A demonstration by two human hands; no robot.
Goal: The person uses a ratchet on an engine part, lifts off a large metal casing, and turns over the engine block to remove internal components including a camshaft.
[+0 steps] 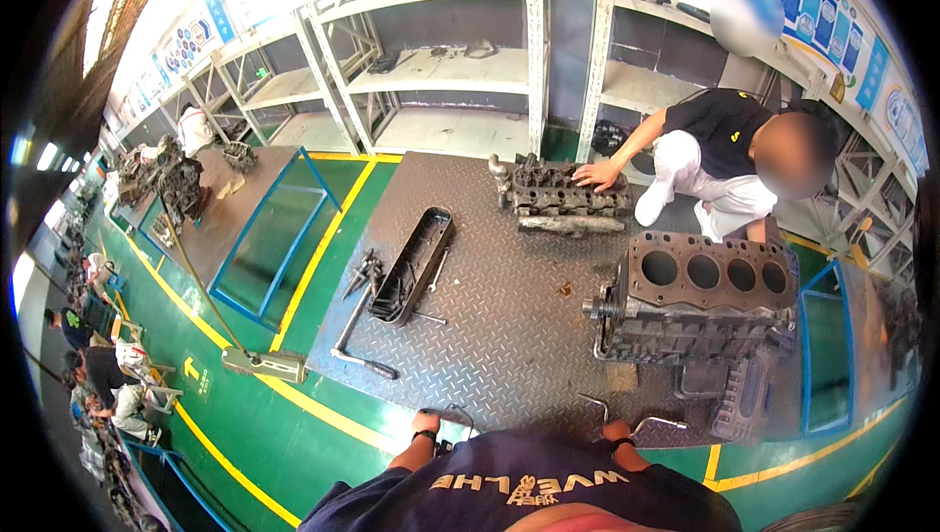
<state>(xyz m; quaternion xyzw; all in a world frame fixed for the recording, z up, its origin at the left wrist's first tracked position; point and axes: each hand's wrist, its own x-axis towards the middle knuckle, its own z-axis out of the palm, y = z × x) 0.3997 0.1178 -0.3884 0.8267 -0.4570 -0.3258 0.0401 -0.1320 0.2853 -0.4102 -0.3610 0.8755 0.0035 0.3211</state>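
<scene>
At the lower edge, my right hand (615, 430) is closed on a speed handle (658, 422), a crank-shaped metal wrench whose bent rod shows on both sides of the fist. My left hand (428, 422) is at the near edge of the steel plate platform (490, 326), beside a thin dark curved piece (464, 416); its fingers are too small to read. Ahead to the right stands an engine block (700, 312) with four-cylinder-style bores facing up. A cylinder head (571, 194) lies at the far side, with a co-worker's hand (599, 175) on it.
A long oil-pan-like tray (415, 263) lies left of centre, near a ratchet wrench (367, 364), small metal parts (364, 273) and a combination wrench (440, 270). A co-worker (720, 155) squats at far right. Shelves (441, 72) stand behind; a broom (264, 364) is left.
</scene>
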